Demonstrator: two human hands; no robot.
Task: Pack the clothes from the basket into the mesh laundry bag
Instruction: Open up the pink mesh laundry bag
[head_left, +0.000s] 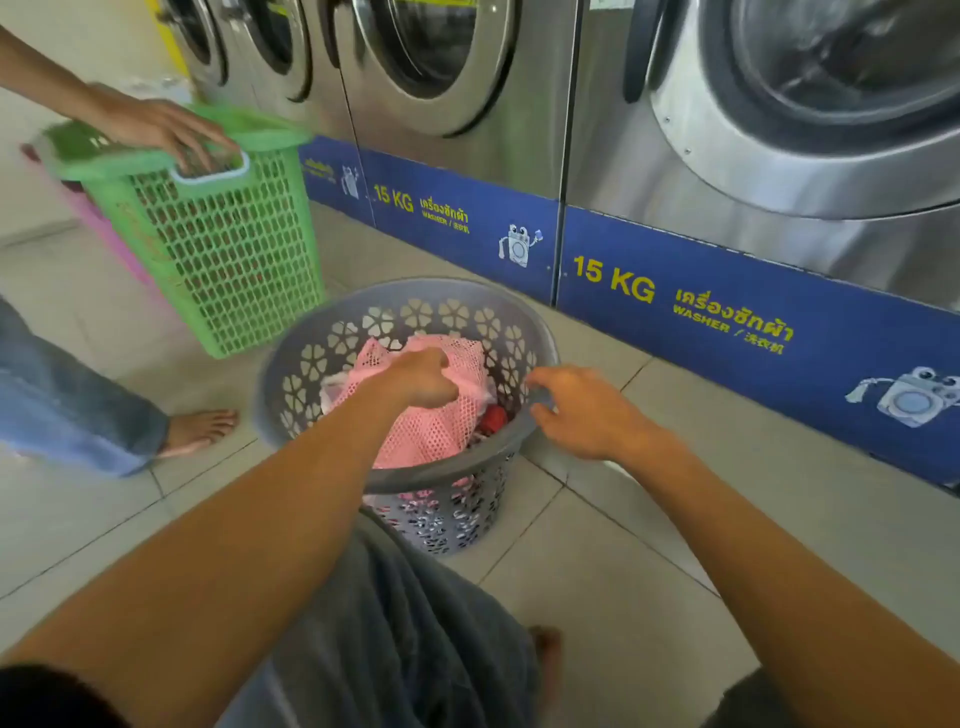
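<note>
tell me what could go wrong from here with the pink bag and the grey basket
The left hand is bunching the pink mesh bag inside the grey basket, so its opening may stay closed. Pulling up could tip the basket, which the right hand only lightly steadies. The red garment could get left behind.

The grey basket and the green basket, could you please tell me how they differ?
The grey basket is round with flower-shaped holes; the green basket is taller, squarer, with a small grid. The grey one is open, holding the pink mesh bag; the green one has a lid. Both are perforated plastic on the tiled floor.
</note>
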